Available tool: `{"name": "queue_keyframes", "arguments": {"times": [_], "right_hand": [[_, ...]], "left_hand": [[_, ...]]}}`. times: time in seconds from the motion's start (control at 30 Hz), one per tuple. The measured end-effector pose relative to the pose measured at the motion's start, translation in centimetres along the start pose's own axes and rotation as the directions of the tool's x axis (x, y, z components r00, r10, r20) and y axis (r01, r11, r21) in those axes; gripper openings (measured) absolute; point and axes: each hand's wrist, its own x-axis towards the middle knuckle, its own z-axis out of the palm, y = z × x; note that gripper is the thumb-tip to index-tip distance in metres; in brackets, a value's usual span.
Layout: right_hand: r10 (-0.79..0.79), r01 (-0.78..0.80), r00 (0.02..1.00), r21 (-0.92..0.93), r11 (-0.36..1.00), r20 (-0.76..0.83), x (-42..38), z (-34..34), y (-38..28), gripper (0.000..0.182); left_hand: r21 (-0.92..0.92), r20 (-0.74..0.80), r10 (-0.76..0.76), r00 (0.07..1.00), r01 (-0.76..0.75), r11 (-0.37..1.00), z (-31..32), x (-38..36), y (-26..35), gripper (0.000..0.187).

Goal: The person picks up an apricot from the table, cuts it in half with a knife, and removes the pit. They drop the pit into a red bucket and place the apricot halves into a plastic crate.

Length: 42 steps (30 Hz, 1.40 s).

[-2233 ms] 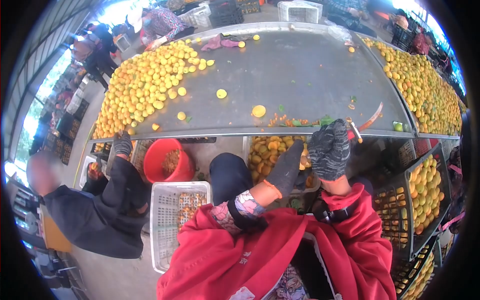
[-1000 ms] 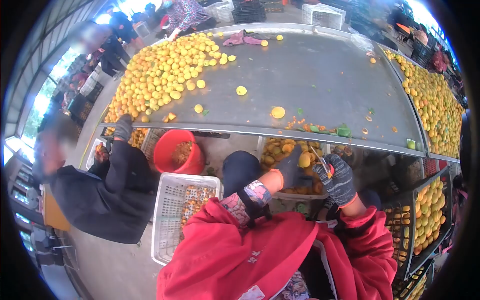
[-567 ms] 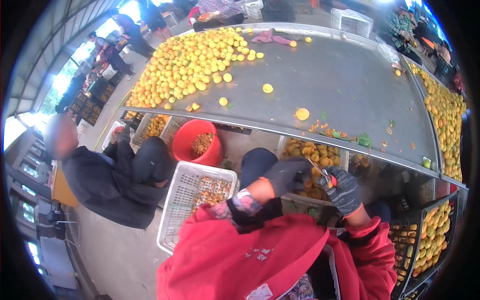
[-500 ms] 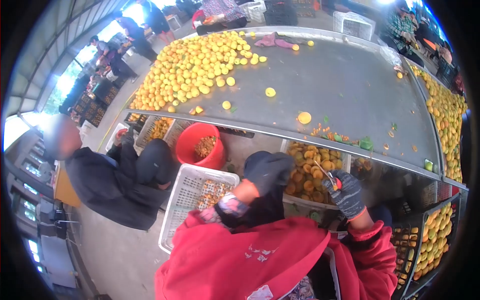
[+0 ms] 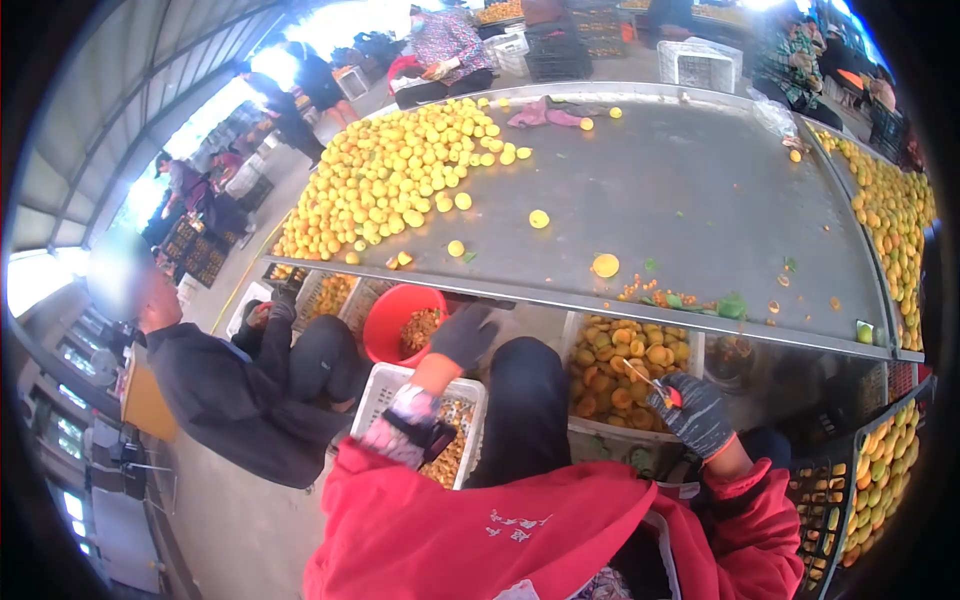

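Observation:
My left hand, in a dark glove, is stretched out beside the red bucket, its fingers apart and nothing visible in them. Below that wrist stands a white plastic basket with apricot pits in it; my forearm hides part of it. In a grey knit glove, my right hand is closed on a small knife with a red handle. Its thin blade points up and left, overlapping a crate of halved apricots.
A metal table carries a heap of yellow apricots, plus scraps near its front edge. At left sits a person in dark clothes. Black crates of fruit stand at right.
My left hand has gone from above my knee leftward to beside the red bucket, its fingers now spread. My right hand keeps the knife in about the same place. The view has tilted slightly.

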Motion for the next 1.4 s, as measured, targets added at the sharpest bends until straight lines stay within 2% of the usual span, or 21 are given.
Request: {"name": "queue_keyframes", "arguments": {"times": [0.07, 0.1, 0.2, 0.27, 0.37, 0.4, 0.57, 0.7, 0.73, 0.8, 0.83, 0.87, 0.93, 0.97, 1.0, 1.03, 1.07, 1.13, 1.23, 1.33, 1.4], "right_hand": [[-0.007, 0.008, 1.000, -0.050, 0.999, 0.022, -0.1, -0.5, -0.4, 0.025], [-0.010, 0.012, 0.999, -0.075, 0.997, 0.035, -0.1, -0.6, -0.5, 0.025], [-0.022, 0.020, 1.000, -0.101, 0.995, -0.020, -0.9, -0.8, 0.1, 0.017], [-0.039, 0.044, 0.999, -0.163, 0.986, 0.034, -1.0, -1.6, 0.6, 0.015], [0.029, -0.021, 0.999, -0.185, 0.983, 0.041, -1.2, -2.5, 0.5, 0.013], [0.034, -0.030, 0.999, -0.142, 0.989, 0.020, -1.4, -2.3, 1.6, 0.018], [0.106, -0.104, 0.994, -0.075, 0.992, 0.020, -0.9, -2.1, 2.3, 0.018], [0.157, -0.158, 0.986, -0.003, 0.987, -0.063, -0.6, -1.5, 2.7, 0.020], [0.039, -0.045, 0.985, -0.034, 0.998, -0.166, -1.0, -0.8, 5.2, 0.022], [0.199, -0.162, 0.956, 0.180, 0.970, -0.215, -0.6, -1.0, 7.7, 0.024], [0.281, -0.213, 0.934, 0.285, 0.935, -0.222, -0.5, -0.8, 8.1, 0.025], [0.277, -0.187, 0.928, 0.332, 0.925, -0.250, -0.2, -0.6, 7.5, 0.026], [0.270, -0.128, 0.914, 0.416, 0.900, -0.303, 0.9, -1.0, 5.4, 0.028], [0.268, -0.097, 0.905, 0.454, 0.886, -0.329, 1.3, -1.3, 4.2, 0.029], [0.278, -0.102, 0.925, 0.535, 0.838, -0.259, 1.3, -1.7, 2.4, 0.031], [0.010, 0.059, 0.923, 0.167, 0.984, -0.384, 1.4, -1.7, 2.4, 0.031], [-0.040, 0.086, 0.920, 0.102, 0.991, -0.389, 1.0, -1.8, 2.2, 0.030], [0.002, 0.052, 0.936, 0.143, 0.988, -0.353, 0.9, -1.6, 1.7, 0.028], [0.066, -0.004, 0.945, 0.190, 0.982, -0.321, 0.2, -1.6, 1.9, 0.026], [0.098, -0.051, 0.952, 0.165, 0.985, -0.291, -0.7, -1.7, 2.7, 0.024], [0.126, -0.090, 0.959, 0.148, 0.985, -0.254, -1.4, -1.6, 3.5, 0.022]], "left_hand": [[-0.093, -0.042, 0.141, 0.989, -0.144, 0.985, 1.1, 5.6, 4.8, 0.042], [-0.153, -0.027, 0.154, 0.988, -0.156, 0.976, 0.9, 7.8, 8.2, 0.042], [-0.111, 0.111, 0.224, 0.968, -0.212, 0.971, 4.8, 13.9, 12.9, 0.051], [-0.002, 0.182, 0.197, 0.963, -0.200, 0.980, 9.2, 17.2, 13.6, 0.051], [0.048, 0.188, 0.084, 0.979, -0.094, 0.994, 14.9, 20.1, 13.5, 0.045], [0.075, 0.238, 0.077, 0.968, -0.097, 0.992, 16.5, 21.1, 13.2, 0.044], [0.031, 0.152, 0.098, 0.984, -0.103, 0.994, 16.5, 20.6, 13.0, 0.039], [-0.129, 0.097, 0.198, 0.975, -0.185, 0.974, 14.3, 19.5, 13.4, 0.046], [-0.201, 0.080, 0.230, 0.970, -0.210, 0.957, 12.1, 18.2, 15.0, 0.051], [-0.503, 0.192, 0.297, 0.935, -0.166, 0.848, 9.6, 16.1, 17.5, 0.064], [-0.550, 0.204, 0.394, 0.896, -0.228, 0.804, 8.3, 14.5, 18.8, 0.067], [-0.597, 0.209, 0.488, 0.848, -0.285, 0.750, 7.0, 12.6, 20.1, 0.070], [-0.751, 0.286, 0.572, 0.768, -0.191, 0.632, 3.9, 8.5, 22.5, 0.071], [-0.759, 0.271, 0.578, 0.770, -0.199, 0.620, 2.9, 6.9, 23.3, 0.071], [-0.767, 0.255, 0.585, 0.770, -0.207, 0.607, 2.0, 5.5, 24.1, 0.072], [-0.776, 0.241, 0.594, 0.768, -0.215, 0.593, 1.5, 4.5, 24.6, 0.072], [-0.786, 0.216, 0.561, 0.799, -0.198, 0.585, 1.1, 3.6, 24.9, 0.072], [-0.806, 0.170, 0.494, 0.853, -0.168, 0.567, 0.6, 2.3, 25.2, 0.073], [-0.935, 0.118, 0.556, 0.823, -0.096, 0.340, 1.6, 1.8, 25.5, 0.070], [-0.999, 0.039, 0.528, 0.848, 0.042, 0.006, 3.4, 0.8, 26.1, 0.062], [-0.990, 0.054, 0.518, 0.853, 0.114, -0.084, 4.4, 0.4, 26.2, 0.057]]}}
